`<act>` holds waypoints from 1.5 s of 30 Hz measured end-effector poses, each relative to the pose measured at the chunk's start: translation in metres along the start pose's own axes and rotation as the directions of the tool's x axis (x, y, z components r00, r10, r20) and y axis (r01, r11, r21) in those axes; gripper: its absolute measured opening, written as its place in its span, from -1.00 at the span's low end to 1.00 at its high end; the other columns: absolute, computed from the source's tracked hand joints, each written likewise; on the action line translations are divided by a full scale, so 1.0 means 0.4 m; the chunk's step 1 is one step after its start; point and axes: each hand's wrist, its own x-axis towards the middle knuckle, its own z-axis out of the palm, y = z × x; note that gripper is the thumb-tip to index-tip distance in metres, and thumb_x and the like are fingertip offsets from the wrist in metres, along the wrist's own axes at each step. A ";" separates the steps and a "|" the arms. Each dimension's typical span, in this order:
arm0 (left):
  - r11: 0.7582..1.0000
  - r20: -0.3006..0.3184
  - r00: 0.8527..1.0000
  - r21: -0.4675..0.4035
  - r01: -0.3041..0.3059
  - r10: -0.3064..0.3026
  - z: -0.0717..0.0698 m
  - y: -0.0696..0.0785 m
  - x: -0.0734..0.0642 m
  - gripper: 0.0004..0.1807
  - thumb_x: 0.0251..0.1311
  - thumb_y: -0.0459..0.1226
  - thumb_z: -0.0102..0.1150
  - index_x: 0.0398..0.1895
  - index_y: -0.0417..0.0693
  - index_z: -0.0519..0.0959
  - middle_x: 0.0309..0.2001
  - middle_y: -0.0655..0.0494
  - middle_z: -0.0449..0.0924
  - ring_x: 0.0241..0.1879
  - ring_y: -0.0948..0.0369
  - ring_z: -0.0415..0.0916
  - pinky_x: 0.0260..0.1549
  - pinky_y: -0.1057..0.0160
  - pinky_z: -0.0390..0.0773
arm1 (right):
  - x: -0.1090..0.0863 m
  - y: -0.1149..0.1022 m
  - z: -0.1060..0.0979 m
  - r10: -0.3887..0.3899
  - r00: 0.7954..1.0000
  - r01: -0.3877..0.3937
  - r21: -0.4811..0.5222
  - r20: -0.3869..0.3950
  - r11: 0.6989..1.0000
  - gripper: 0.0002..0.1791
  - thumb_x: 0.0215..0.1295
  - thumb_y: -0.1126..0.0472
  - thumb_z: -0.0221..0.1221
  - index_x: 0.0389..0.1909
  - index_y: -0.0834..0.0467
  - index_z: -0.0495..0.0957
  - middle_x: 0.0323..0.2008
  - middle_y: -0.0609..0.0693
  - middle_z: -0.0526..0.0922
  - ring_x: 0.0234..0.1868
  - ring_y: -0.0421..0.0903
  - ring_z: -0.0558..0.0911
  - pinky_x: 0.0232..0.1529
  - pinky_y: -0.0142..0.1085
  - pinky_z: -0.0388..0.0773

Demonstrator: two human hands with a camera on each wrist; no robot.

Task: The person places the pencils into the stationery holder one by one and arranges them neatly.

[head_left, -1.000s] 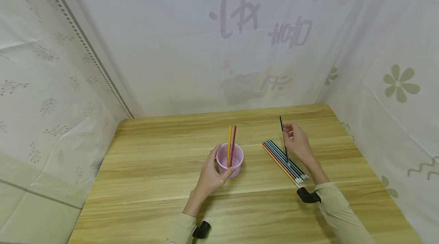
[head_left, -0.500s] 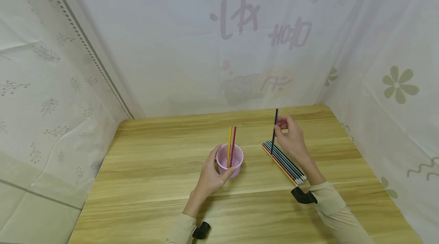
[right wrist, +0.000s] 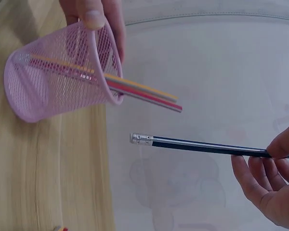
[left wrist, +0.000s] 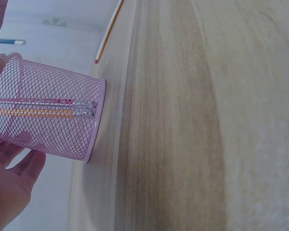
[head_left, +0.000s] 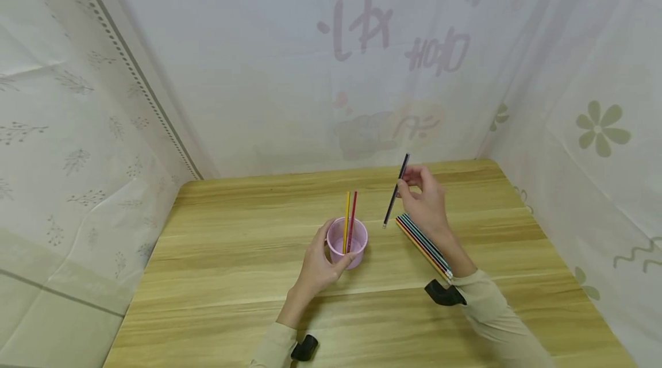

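Observation:
My left hand (head_left: 318, 261) grips a pink mesh pencil cup (right wrist: 58, 72) by its side, thumb over the near rim. Inside the cup lean a yellow pencil (head_left: 346, 213) and a red pencil (head_left: 353, 213), eraser ends down at the bottom. My right hand (head_left: 426, 198) pinches a dark blue pencil (right wrist: 197, 146) between thumb and fingertips, above the table and to the right of the cup. Its silver ferrule and eraser end point down toward the cup. Under the right forearm a row of pencils (head_left: 421, 244) lies on the table, partly hidden by the wrist.
The wooden table (head_left: 233, 276) has its far edge against a pale printed curtain (head_left: 258, 98). More curtain (head_left: 595, 195) hangs along the right side. A black wrist mount (head_left: 445, 293) sits by the right sleeve, close to the row of pencils.
My right hand has lifted the dark blue pencil off the row and moved left toward the cup, the pencil's lower end swinging left. The left hand and cup have stayed in place.

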 end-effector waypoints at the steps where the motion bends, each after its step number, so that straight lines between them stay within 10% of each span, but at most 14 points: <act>1: 1.000 0.000 1.000 0.002 0.000 0.000 0.000 0.000 0.000 0.01 0.09 -0.05 0.50 0.52 -0.20 0.19 0.36 -0.12 0.42 0.25 -0.09 0.50 0.18 -0.11 0.61 | 0.001 -0.001 0.006 0.001 1.000 -0.001 0.007 0.001 1.000 -0.77 0.36 0.52 0.13 0.00 0.45 0.44 -0.16 0.31 0.57 -0.20 -0.11 0.61 -0.22 -0.32 0.76; 28: 1.000 0.002 1.000 0.025 0.010 -0.010 -0.002 0.005 0.001 0.00 0.10 -0.05 0.47 0.53 -0.20 0.18 0.40 -0.09 0.39 0.26 -0.03 0.50 0.20 -0.06 0.61 | -0.044 -0.063 0.124 0.063 0.991 -0.069 0.050 0.118 0.996 -0.73 0.30 0.59 0.12 -0.01 0.57 0.39 -0.15 0.43 0.56 -0.17 0.22 0.63 -0.21 -0.21 0.78; 33: 1.000 0.000 1.000 0.023 0.005 -0.005 -0.001 0.002 0.001 0.00 0.12 -0.01 0.46 0.53 -0.21 0.18 0.39 -0.10 0.40 0.25 -0.04 0.51 0.17 -0.05 0.62 | -0.049 -0.007 0.144 0.097 0.989 -0.105 0.066 0.110 0.992 -0.72 0.28 0.60 0.13 0.00 0.55 0.40 -0.15 0.42 0.56 -0.18 0.19 0.62 -0.18 0.03 0.75; 45: 1.000 -0.003 1.000 0.023 0.004 -0.003 -0.001 -0.002 0.000 0.01 0.10 -0.02 0.48 0.53 -0.20 0.18 0.40 -0.10 0.39 0.27 -0.05 0.50 0.20 -0.04 0.61 | -0.069 0.084 0.161 0.137 0.983 -0.147 0.068 0.125 0.987 -0.71 0.28 0.49 0.23 0.00 0.41 0.47 -0.17 0.33 0.61 -0.23 0.10 0.66 -0.26 -0.10 0.78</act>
